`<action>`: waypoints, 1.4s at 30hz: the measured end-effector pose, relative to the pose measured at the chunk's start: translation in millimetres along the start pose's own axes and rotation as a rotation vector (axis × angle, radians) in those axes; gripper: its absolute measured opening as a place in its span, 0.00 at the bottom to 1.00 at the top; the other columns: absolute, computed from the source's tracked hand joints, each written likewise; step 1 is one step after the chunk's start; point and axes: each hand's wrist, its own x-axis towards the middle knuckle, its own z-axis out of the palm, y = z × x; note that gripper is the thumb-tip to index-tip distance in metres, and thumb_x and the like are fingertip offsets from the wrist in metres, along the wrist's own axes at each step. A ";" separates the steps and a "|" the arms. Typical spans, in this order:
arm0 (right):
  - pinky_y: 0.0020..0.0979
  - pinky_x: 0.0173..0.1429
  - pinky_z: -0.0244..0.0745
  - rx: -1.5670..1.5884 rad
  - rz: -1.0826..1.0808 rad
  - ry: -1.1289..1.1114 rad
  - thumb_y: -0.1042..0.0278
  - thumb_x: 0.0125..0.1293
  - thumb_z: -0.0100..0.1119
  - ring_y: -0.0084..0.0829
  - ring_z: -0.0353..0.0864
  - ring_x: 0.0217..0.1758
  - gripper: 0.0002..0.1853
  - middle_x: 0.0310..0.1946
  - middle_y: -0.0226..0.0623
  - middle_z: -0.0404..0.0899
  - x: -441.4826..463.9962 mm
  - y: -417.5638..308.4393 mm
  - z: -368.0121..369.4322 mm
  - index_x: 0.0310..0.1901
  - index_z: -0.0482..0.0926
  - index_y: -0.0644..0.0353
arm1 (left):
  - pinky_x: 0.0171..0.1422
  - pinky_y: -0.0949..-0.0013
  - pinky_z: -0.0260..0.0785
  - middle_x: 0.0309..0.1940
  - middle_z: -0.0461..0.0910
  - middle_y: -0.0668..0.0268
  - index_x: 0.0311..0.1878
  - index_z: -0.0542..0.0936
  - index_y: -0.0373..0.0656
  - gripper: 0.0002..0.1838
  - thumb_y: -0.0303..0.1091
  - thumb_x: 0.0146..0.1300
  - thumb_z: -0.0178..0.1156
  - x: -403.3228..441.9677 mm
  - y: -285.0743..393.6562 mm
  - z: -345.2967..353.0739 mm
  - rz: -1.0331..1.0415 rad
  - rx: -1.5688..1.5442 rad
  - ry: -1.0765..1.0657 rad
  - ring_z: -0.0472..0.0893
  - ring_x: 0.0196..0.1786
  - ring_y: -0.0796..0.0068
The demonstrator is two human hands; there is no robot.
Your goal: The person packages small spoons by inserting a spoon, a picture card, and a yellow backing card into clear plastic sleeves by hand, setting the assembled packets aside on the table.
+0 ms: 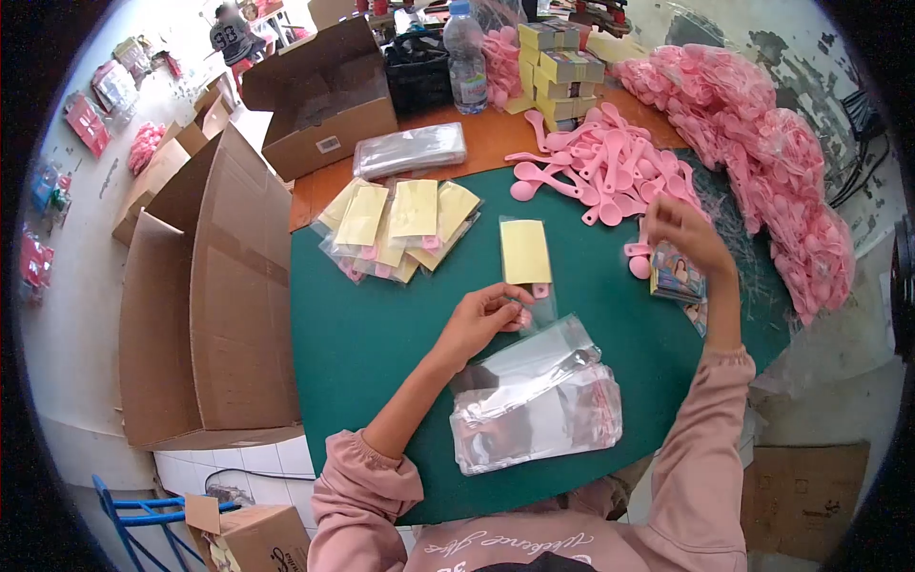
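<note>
A clear plastic bag with a yellow card (525,253) and a pink spoon handle showing below it lies on the green table top (362,334). My left hand (481,322) is at the bag's lower end, fingers curled and pinching there. Just below lies a stack of empty clear bags (538,415). My right hand (688,236) hovers above a small stack of picture cards (676,274), fingertips drawn together beside pink spoons (640,267); whether it holds one is hidden. Behind it spreads a pile of loose pink spoons (615,167).
Filled bags with yellow cards (414,210) lie at the upper left. Behind are a bundle of clear sleeves (410,150), a water bottle (465,62) and banded card stacks (567,71). Bagged pink spoons (772,143) line the right; a tall cardboard box (243,296) stands left.
</note>
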 end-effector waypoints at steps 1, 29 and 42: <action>0.27 0.42 0.67 -0.264 0.050 0.219 0.74 0.55 0.52 0.29 0.72 0.38 0.08 0.34 0.35 0.71 8.3 1.9 -6.6 0.37 0.70 0.64 | 0.43 0.83 0.70 0.32 0.76 0.69 0.44 0.75 0.39 0.09 0.27 0.64 0.49 1.2 1.9 0.0 -0.015 0.009 0.015 0.75 0.37 0.85; 0.22 0.37 0.74 0.493 -0.038 -0.114 0.73 0.62 0.53 0.21 0.76 0.34 0.06 0.32 0.32 0.71 -20.8 -13.4 144.5 0.36 0.68 0.65 | 0.31 0.78 0.75 0.31 0.75 0.66 0.34 0.74 0.35 0.05 0.25 0.56 0.58 4.3 0.7 1.5 0.150 0.354 0.286 0.79 0.35 0.79; 0.23 0.23 0.75 0.622 0.052 0.151 0.78 0.61 0.52 0.25 0.78 0.23 0.07 0.24 0.39 0.75 -15.9 -11.2 163.6 0.36 0.63 0.65 | 0.34 0.78 0.72 0.34 0.76 0.65 0.43 0.68 0.39 0.12 0.28 0.58 0.58 5.5 4.3 2.7 0.056 0.250 0.380 0.78 0.37 0.79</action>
